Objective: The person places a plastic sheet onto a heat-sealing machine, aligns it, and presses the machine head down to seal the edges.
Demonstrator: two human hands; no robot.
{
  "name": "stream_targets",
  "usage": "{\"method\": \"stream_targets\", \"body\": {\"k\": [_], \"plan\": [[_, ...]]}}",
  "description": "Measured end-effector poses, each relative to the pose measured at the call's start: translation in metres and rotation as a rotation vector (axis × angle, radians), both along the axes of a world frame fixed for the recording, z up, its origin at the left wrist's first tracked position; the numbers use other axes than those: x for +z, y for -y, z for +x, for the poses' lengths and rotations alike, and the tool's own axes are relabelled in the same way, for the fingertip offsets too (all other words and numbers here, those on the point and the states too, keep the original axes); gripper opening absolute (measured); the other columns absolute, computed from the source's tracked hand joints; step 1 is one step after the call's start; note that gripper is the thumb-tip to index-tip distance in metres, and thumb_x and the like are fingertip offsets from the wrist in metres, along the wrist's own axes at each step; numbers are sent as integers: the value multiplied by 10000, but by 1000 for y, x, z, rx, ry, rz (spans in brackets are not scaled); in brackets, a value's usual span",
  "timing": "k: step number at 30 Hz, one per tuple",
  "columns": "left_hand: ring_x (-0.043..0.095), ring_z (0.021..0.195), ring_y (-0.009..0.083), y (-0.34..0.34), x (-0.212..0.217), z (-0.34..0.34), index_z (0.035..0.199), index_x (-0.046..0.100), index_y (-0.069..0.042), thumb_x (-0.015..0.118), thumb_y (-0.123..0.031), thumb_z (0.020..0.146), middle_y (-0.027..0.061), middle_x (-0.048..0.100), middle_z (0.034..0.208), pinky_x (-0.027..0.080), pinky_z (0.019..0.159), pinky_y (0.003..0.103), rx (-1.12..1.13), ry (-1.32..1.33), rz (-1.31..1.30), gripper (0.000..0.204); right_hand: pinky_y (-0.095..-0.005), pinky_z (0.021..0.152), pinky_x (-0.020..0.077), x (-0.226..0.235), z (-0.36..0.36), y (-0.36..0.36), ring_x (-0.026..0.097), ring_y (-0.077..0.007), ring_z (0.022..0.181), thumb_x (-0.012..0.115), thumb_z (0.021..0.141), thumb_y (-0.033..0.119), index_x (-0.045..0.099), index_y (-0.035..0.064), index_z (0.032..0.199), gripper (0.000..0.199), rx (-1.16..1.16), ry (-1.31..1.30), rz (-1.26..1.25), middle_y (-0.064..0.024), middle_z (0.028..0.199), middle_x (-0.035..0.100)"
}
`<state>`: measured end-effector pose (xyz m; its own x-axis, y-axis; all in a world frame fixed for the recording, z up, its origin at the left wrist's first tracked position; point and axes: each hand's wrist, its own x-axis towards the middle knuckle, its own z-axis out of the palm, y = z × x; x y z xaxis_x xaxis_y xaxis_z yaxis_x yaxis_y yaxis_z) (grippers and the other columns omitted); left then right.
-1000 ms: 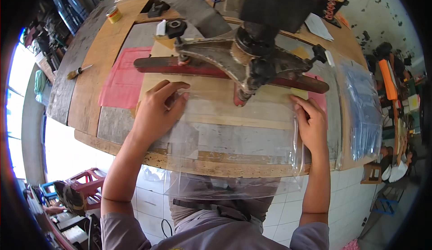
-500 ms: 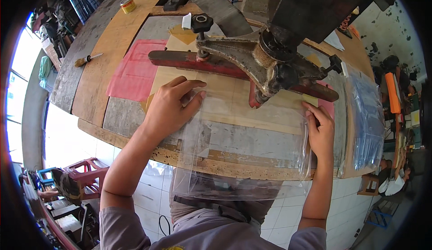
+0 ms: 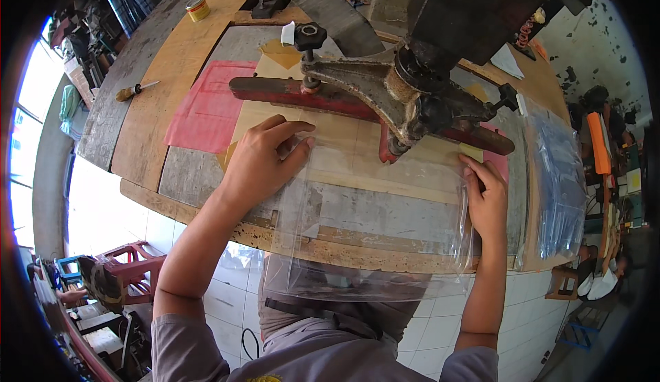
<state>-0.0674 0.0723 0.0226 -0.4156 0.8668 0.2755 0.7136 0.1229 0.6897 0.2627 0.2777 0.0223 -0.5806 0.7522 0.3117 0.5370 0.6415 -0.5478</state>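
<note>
A clear plastic sheet [image 3: 385, 207] stretches between my hands, its near end hanging over the table's front edge. My left hand [image 3: 265, 159] is closed at the sheet's far left corner, thumb and forefinger on the plastic. My right hand [image 3: 487, 193] pinches its right edge, fingertips beside a small yellow patch [image 3: 471, 152]. Just beyond the fingers, a long red press bar [image 3: 295, 93] hangs from a worn metal bracket [image 3: 364, 76]. The sheet's far part lies over a cream-coloured board [image 3: 337, 138]. Whether its far edge reaches under the bar, I cannot tell.
A pink sheet [image 3: 206, 104] lies left of the bar. A screwdriver [image 3: 134, 91] and a small yellow tin [image 3: 197, 9] rest on the wooden table at left. Stacked clear plastic [image 3: 560, 183] lies at the right. A red stool [image 3: 134, 272] stands on the floor at left.
</note>
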Motion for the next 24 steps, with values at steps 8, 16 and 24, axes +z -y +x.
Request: {"method": "stream_targets", "body": {"k": [8,16,24], "plan": [[619,657,178,1,-1,-2,1150,770,-38,719,-137,943,91,658,851,518,655,324,-7,-14,11,235,-344,721,505,1,-2,1,625,-222,759,665,1008,66,762,73,1250,261,-4,10,6,-118,885,643],[637,667,191,1,2,1,1142,772,-36,717,-136,945,97,654,847,526,664,329,-11,-17,-6,228,-350,743,517,0,2,1,656,-244,795,661,1012,69,762,66,1244,253,-11,16,-9,-131,921,669],[648,688,200,2,0,0,1134,776,-32,722,-161,944,97,657,857,536,681,333,-7,-22,2,236,-357,765,527,3,0,2,676,-245,822,658,1006,52,758,72,1257,271,-15,31,-24,-135,951,686]]}}
